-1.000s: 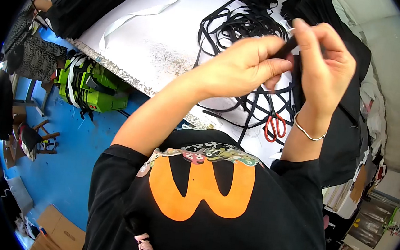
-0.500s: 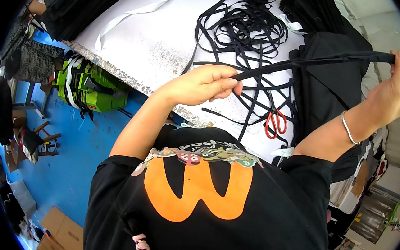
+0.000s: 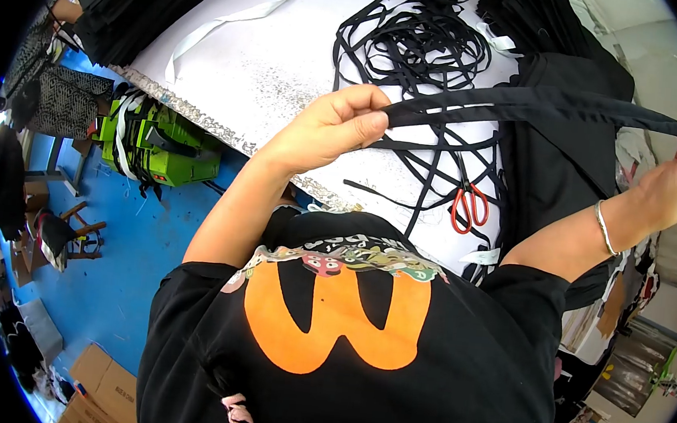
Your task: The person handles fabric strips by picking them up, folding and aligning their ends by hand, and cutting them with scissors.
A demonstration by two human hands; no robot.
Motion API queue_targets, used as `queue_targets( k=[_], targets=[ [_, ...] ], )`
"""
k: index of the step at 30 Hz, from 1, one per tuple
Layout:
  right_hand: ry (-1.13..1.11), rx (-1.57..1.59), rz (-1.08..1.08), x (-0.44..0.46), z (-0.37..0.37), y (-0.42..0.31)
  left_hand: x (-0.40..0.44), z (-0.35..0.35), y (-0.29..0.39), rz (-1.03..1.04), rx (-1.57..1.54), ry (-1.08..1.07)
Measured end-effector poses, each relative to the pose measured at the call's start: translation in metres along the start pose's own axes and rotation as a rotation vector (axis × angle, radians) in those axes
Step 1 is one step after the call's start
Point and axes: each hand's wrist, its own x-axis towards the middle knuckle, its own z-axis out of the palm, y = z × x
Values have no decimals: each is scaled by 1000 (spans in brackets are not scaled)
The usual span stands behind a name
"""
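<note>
A black fabric strip (image 3: pixel 557 104) is stretched between my two hands, above the table. My left hand (image 3: pixel 331 127) pinches one end between thumb and fingers. On the far right, my right hand (image 3: pixel 675 178), with a silver bangle at the wrist, pinches the other end. Between them the strip looks doubled, with a narrow gap along part of it. Beneath and beyond it lies a tangle of thin black strips (image 3: pixel 425 50). Red-handled scissors (image 3: pixel 469 208) rest on the white table (image 3: pixel 246 66), their blades partly among the strips. Folded black fabric (image 3: pixel 550 182) lies under the strip's right half.
Black cloth (image 3: pixel 143 5) is piled at the upper left, near another person's arm (image 3: pixel 68 10). A white ribbon (image 3: pixel 234 19) lies on the table. Beside its edge is a green crate-like object (image 3: pixel 162 152). A wooden stool (image 3: pixel 83 229) and cardboard boxes (image 3: pixel 110 385) stand on the floor.
From close together, my hands have moved widely apart, my left hand leftward and my right hand rightward. The black strip is now drawn out between them and has spread wider since half a second ago.
</note>
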Motion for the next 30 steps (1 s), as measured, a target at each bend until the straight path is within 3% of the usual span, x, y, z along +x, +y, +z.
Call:
queue_targets(
  k=[1, 5, 10, 14, 17, 19, 23, 26, 28, 30],
  targets=[
    [5, -5, -4, 1, -1, 0, 0, 2, 1, -36, -135, 14],
    [1, 27, -13, 0, -3, -2, 4, 7, -15, 22, -98, -16],
    [13, 86, -68, -6, 5, -11, 2, 15, -19, -118, -262, 46],
    [15, 82, -85, 1, -3, -4, 3, 14, -28, -165, -198, 27],
    [-25, 71, -103, 4, -9, -2, 5, 20, -28, -160, -110, 64],
    [-8, 83, -101, 2, -6, -7, 5, 26, -25, -142, -148, 216],
    [-19, 89, -108, 2, -7, -7, 5, 26, -27, -186, -225, 267],
    [-6, 89, -112, 0, -5, -8, 4, 28, -28, -221, -158, 329],
    [15, 95, -116, 2, -7, -8, 3, 30, -29, -176, 86, 297],
    [33, 81, -112, 5, -8, -8, -1, 28, -32, -157, 122, 257]
  ],
)
